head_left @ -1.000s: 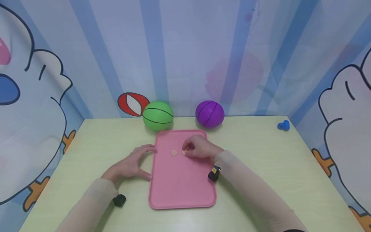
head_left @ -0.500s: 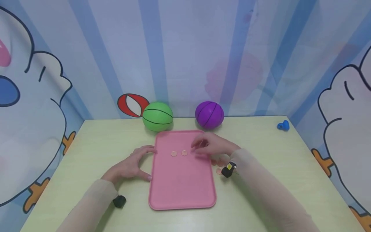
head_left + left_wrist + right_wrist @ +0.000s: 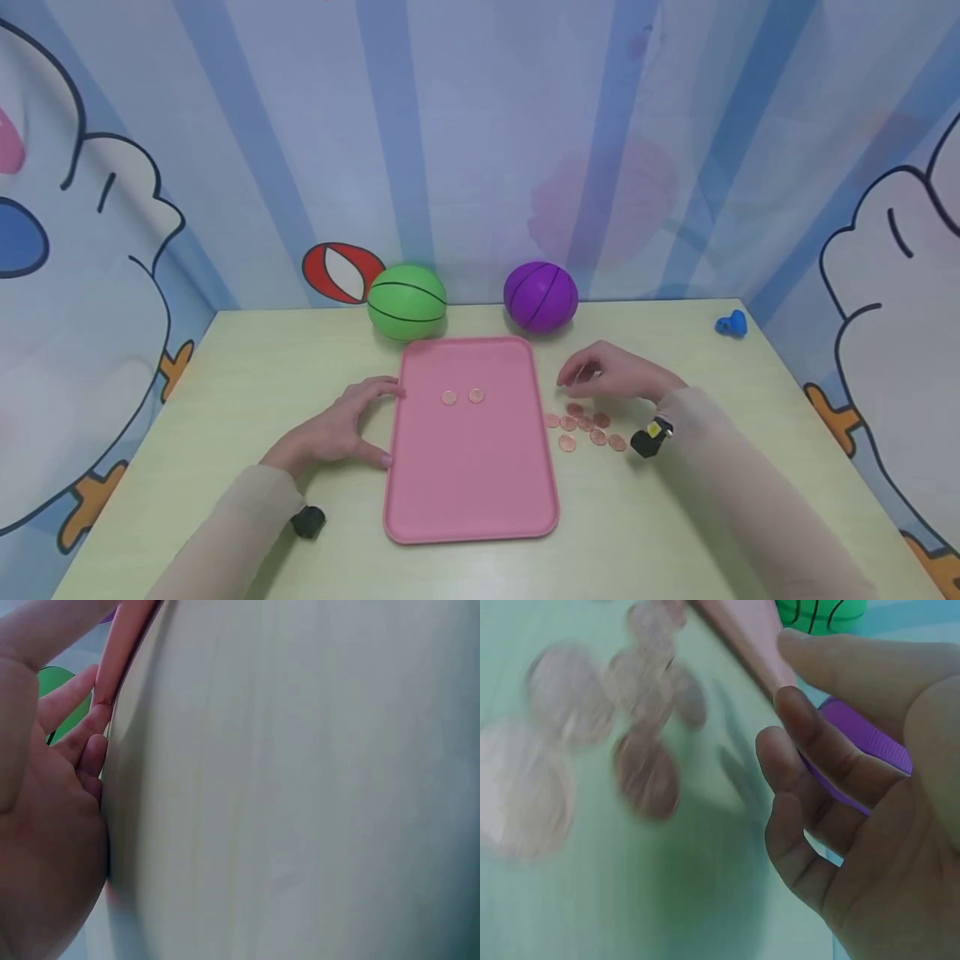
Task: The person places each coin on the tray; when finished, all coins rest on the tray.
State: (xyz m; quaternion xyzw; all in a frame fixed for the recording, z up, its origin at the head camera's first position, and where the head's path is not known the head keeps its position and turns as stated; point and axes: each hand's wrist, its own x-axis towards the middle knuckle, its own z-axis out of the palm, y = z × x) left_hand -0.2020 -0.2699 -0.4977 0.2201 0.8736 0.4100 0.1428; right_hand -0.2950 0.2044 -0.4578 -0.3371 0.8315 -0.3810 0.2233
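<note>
A pink tray (image 3: 472, 492) lies on the table, bearing two copper coins, a left coin (image 3: 449, 397) and a right coin (image 3: 477, 396), side by side. The left hand (image 3: 341, 425) rests at the tray's left edge, its thumb and fingers spread apart against the rim. To the right of the tray is a loose cluster of several copper coins (image 3: 585, 423) on the tabletop. Just beyond that cluster hovers the right hand (image 3: 611, 372), fingers loosely bent. In the right wrist view nothing sits between its fingers, and the nearby coins (image 3: 646, 772) look blurred.
Behind the tray stand a green ball (image 3: 407, 302) and a purple ball (image 3: 541, 297). A small blue object (image 3: 732, 324) sits at the table's far right corner. A printed curtain (image 3: 480, 150) hangs behind the table (image 3: 300, 358).
The right hand let go of the right coin on the tray and moved right, off the tray to above the table, uncovering the coin cluster. The left hand stayed in place.
</note>
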